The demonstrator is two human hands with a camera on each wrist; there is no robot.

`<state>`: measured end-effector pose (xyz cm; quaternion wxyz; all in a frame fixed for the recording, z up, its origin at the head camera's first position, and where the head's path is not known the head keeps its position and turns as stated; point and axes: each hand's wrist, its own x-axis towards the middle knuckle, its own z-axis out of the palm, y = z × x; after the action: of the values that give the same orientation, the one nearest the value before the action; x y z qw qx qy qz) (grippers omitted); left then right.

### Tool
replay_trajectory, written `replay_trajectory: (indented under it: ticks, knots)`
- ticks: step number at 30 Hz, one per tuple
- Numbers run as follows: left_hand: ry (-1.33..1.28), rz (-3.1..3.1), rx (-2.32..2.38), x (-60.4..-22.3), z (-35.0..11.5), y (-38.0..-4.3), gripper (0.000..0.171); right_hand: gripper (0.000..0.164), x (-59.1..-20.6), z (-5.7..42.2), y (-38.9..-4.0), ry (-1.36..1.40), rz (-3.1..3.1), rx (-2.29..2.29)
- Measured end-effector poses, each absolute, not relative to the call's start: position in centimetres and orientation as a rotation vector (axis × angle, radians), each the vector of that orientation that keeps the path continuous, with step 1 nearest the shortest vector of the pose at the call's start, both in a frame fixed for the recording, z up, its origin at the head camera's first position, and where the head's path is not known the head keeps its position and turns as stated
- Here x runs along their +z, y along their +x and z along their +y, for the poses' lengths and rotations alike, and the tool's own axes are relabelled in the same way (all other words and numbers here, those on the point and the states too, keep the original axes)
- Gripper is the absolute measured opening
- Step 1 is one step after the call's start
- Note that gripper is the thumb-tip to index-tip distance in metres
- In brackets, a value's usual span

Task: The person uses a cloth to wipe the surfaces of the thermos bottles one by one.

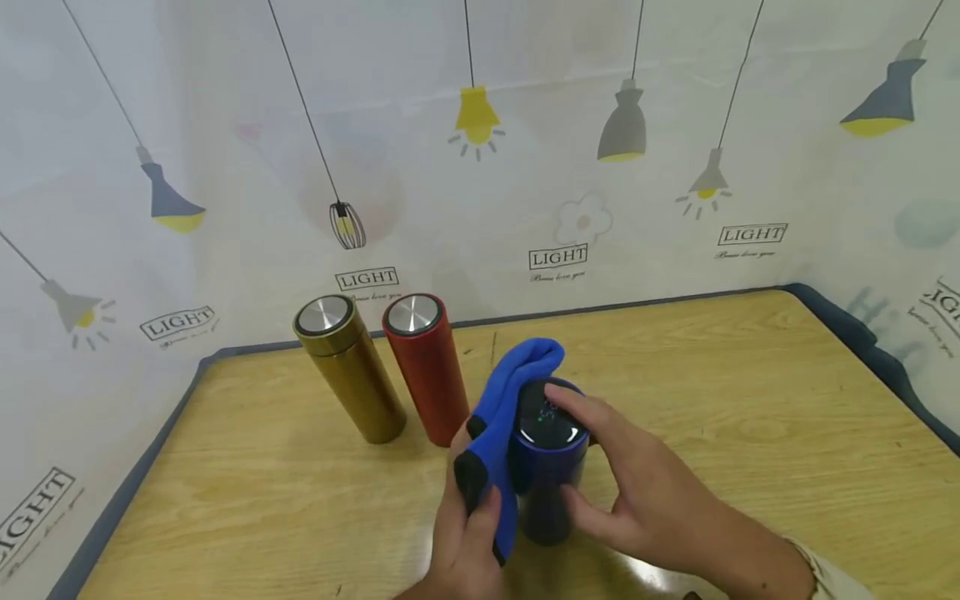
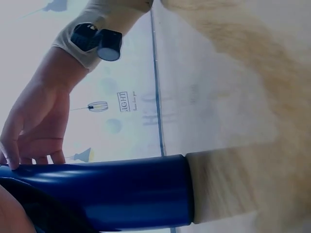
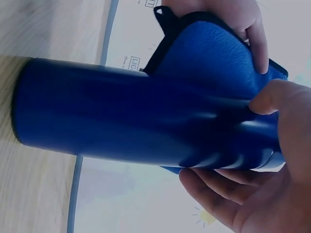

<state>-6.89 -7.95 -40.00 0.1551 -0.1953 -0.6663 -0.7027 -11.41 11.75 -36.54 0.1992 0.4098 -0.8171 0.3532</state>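
Note:
A dark blue vacuum flask (image 1: 547, 500) stands upright at the table's front middle. Its black lid (image 1: 547, 429) shows small lit digits. My right hand (image 1: 648, 479) grips the upper part, index finger over the lid's edge; in the right wrist view, thumb and fingers (image 3: 214, 194) sit on opposite sides of the flask (image 3: 121, 116). My left hand (image 1: 465, 533) holds a folded blue cloth (image 1: 495, 433) with black edging against the flask's left side. A black loop (image 3: 166, 20) sticks out from the cloth's corner.
Behind and left stand a gold flask (image 1: 352, 375) and a red flask (image 1: 427, 375), both with silver-topped lids. The wooden table (image 1: 720, 358) ends at a dark edge along a white curtain (image 1: 420, 183) printed with lamps.

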Motion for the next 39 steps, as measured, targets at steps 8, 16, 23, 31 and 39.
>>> replay_trajectory:
  ticks: [8,16,23,31,39]
  knots:
    - [-0.644,-1.868,-2.018,-39.75,-8.05,-7.42,0.059,0.073,-36.26,11.71,-11.34,1.047,-2.365,0.853]
    - [-0.688,-1.936,-2.074,-39.75,-8.31,-7.79,0.058,0.074,-36.64,11.65,-11.8,0.994,-2.336,0.889]
    - [-0.575,-1.814,-2.105,-39.49,-8.42,-7.4,0.059,0.07,-36.6,11.87,-11.64,1.072,-2.389,0.965]
    - [-0.704,-1.851,-1.957,-39.58,-8.8,-7.54,0.062,0.068,-36.28,11.45,-11.48,1.101,-2.39,0.93]
    - [-0.685,-1.954,-2.051,-39.45,-8.6,-7.14,0.058,0.069,-36.19,11.46,-11.2,1.036,-2.371,0.918]
